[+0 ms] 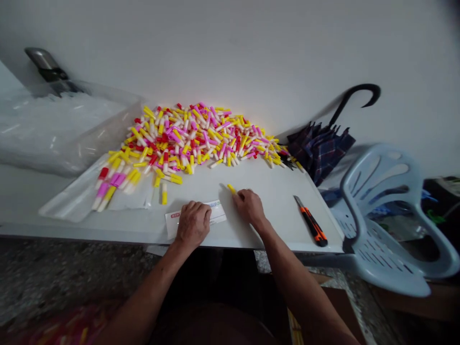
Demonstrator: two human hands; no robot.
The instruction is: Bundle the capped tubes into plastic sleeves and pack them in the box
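My left hand (194, 223) lies with curled fingers over a flat white printed packet (217, 212) near the table's front edge, holding it down. Part of the packet is hidden under the hand. To the right, my right hand (249, 206) is closed around a small yellow-ended plastic tube (231, 189); its other end is hidden by the fingers. Beyond both hands spreads a large pile of small white tubes (201, 134) with yellow, pink and red ends. One yellow and white tube (164, 194) stands apart, left of the packet.
An orange and black utility knife (313, 225) lies at the right with its blade out. Several tubes rest on a clear plastic bag (72, 199) at the left, beside a larger bag (68, 129). A plaid umbrella (319, 148) and a light blue chair (384, 215) stand at the right.
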